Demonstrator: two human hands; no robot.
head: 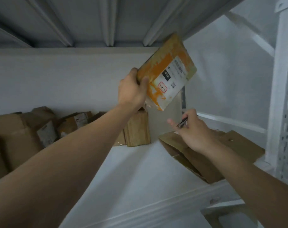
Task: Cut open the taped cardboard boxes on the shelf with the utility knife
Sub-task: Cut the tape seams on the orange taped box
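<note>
So the left hand [131,91] grips the taped box [168,71], tilted above the shelf [140,170]; the right hand [192,129] pinches the knife [182,123] just below it. Looks like lining up, so next the blade needs a tape seam.

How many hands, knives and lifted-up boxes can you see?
Hands: 2 (left hand, right hand)
Utility knife, in the right hand: 1
Orange-taped cardboard box, lifted by the left hand: 1
Total: 4
</note>
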